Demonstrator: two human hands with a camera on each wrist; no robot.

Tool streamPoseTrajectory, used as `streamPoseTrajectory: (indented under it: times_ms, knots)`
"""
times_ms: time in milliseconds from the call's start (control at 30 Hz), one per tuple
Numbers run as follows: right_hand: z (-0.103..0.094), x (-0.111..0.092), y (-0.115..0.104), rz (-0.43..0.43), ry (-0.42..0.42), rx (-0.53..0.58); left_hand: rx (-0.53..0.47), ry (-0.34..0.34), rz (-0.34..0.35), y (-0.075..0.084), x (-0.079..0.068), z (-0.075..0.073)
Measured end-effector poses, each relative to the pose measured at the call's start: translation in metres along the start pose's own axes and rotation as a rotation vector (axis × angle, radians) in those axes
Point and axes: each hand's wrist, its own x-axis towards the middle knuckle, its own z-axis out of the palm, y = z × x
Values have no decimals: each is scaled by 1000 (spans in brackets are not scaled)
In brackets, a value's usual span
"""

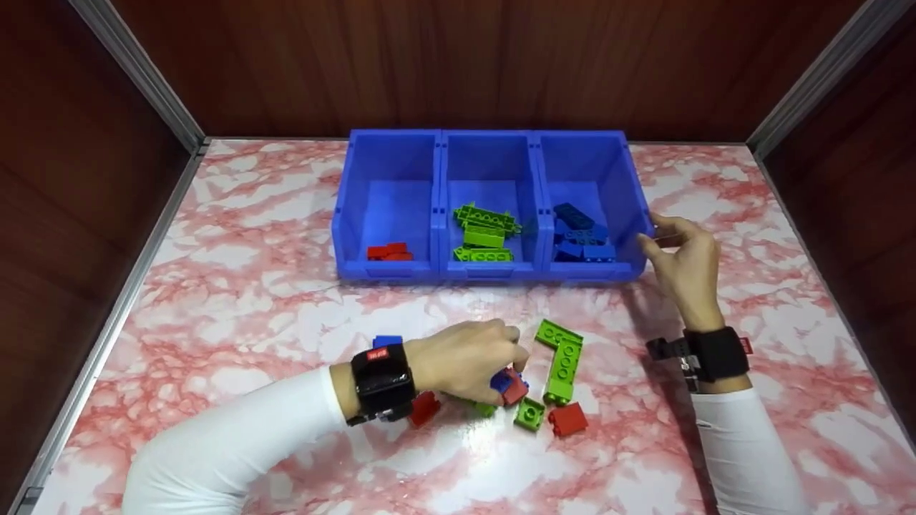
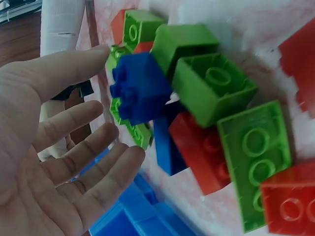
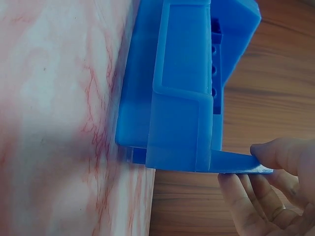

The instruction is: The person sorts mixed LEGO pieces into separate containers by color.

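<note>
My left hand (image 1: 465, 357) is over the pile of bricks, its thumb and fingers spread apart beside a blue brick (image 2: 142, 88). In the left wrist view nothing lies between those fingers. Around that brick are green bricks (image 2: 214, 91) and a red brick (image 2: 202, 152). My right hand (image 1: 687, 261) pinches the right side wall of the blue bin (image 3: 182, 128), thumb on one face and fingers on the other. The three joined bins hold red bricks (image 1: 390, 252) at left, green bricks (image 1: 484, 237) in the middle and blue bricks (image 1: 599, 253) at right.
Linked green bricks (image 1: 565, 365), a small green brick (image 1: 529, 414) and a red brick (image 1: 568, 419) lie right of the pile. Another red brick (image 1: 424, 409) is partly behind my left wrist. Wooden panels (image 1: 486, 64) enclose the marbled table (image 1: 236, 343) at the back and sides.
</note>
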Motion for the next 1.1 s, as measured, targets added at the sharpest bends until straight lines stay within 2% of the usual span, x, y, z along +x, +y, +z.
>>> streamPoseTrajectory:
  times_ms: [233, 633, 767, 900, 1100]
  knots:
    - [0, 0, 0, -1, -5, -7, 12, 17, 26, 1, -5, 12]
    - [0, -1, 0, 3, -3, -3, -35, 39, 83, 1, 6, 19]
    - [0, -1, -1, 3, 4, -4, -66, 44, 89, -1, 7, 15]
    - [1, 0, 0, 0, 8, -1, -65, 46, 68, -2, 10, 7]
    - [0, 0, 1, -6, 4, -4, -112, 55, 23, -2, 25, -11]
